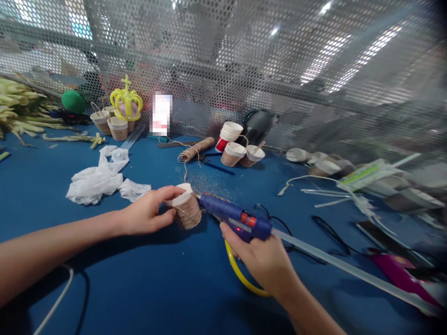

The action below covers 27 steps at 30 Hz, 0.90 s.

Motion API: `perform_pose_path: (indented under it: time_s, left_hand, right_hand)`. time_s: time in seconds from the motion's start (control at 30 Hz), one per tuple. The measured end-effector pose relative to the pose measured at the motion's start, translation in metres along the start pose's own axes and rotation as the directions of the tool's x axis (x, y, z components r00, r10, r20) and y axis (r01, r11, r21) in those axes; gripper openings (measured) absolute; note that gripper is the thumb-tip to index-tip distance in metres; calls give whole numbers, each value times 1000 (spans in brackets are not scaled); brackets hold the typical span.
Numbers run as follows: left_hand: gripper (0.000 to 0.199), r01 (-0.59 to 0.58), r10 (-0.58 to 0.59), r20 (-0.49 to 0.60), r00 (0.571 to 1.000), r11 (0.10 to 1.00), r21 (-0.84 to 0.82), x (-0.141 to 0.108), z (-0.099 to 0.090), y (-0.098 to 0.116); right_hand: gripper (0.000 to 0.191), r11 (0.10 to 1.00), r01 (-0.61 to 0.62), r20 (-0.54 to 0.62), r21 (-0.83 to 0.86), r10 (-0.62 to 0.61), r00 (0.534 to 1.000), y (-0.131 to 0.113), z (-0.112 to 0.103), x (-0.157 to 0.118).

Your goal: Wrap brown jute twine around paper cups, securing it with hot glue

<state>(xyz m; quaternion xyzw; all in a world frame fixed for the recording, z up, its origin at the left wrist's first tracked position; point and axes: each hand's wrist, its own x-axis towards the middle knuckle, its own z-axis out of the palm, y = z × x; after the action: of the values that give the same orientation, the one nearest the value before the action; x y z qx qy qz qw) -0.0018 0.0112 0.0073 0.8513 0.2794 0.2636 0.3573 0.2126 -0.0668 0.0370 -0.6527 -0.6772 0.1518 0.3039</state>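
Near the middle of the blue table, my left hand (148, 211) grips a small paper cup (188, 211) by its white rim, fingers on its left side. Twine covers the cup's lower part, and it leans to one side. My right hand (260, 256) is wrapped round the handle of a blue glue gun (230, 214). The gun's nozzle points left and meets the cup's right side near the rim; whether it touches cannot be made out. A long clear glue stick (335, 260) sticks out of the gun's back. From the cup, a strand runs up to a twine roll (197, 150).
White crumpled cloth (96, 181) lies left. Behind stand twine-wrapped cups (118, 128), a yellow crown (126, 102), a stack of cups (229, 135) and a perforated metal screen (195, 60). Black cable (331, 235), a phone (387, 242) and more cups (326, 166) are right.
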Motion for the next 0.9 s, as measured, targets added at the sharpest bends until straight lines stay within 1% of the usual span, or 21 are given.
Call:
perform_pose_path:
  time_s: [0.1, 0.2, 0.27, 0.33, 0.43, 0.53, 0.6, 0.63, 0.67, 0.73, 0.8, 0.9]
  left_hand:
    - [38, 5, -5, 0, 1000, 1000, 0, 0, 0, 0]
    - [38, 9, -9, 1, 1000, 1000, 3, 1, 0, 1]
    - [37, 11, -11, 2, 1000, 1000, 8, 1, 0, 2]
    - [37, 8, -8, -3, 1000, 1000, 14, 1, 0, 2]
    - [36, 13, -13, 0, 1000, 1000, 15, 1, 1, 2]
    - [34, 9, -9, -8, 1000, 1000, 21, 1, 1, 2]
    - [34, 6, -5, -16, 1000, 999, 32, 1, 1, 1]
    - [33, 6, -5, -17, 1000, 999, 40, 1, 1, 1]
    - [33, 7, -6, -16, 1000, 999, 51, 1, 2, 1]
    - [33, 7, -6, -16, 1000, 997, 73, 0, 2, 1]
    - [32, 2, -1, -17, 1000, 996, 86, 0, 2, 0]
    - [32, -5, 8, -22, 1000, 996, 93, 0, 2, -1]
  right_hand:
    - [25, 999, -4, -15, -47, 4, 1000, 4, 3, -1]
    - [24, 999, -30, -2, -25, 30, 1000, 9, 4, 0]
    - [26, 997, -75, 45, 18, 74, 996, 12, 4, 2]
    - [30, 984, -135, 106, 113, 123, 987, 15, 2, 5]
    - [27, 932, -209, 141, 297, 173, 975, 18, -4, 12]
    - [25, 893, -267, 65, 362, 261, 963, 26, -11, 24]
    - [25, 830, -329, 40, 451, 350, 936, 32, -12, 34]
    - [25, 787, -356, 47, 504, 386, 921, 36, -12, 40]
    - [25, 764, -373, 63, 527, 403, 913, 39, -11, 46]
    - [27, 751, -400, 88, 526, 419, 904, 45, -7, 58]
    - [29, 764, -420, 95, 490, 432, 897, 50, -3, 69]
    - [29, 804, -431, 70, 409, 444, 893, 59, 3, 83]
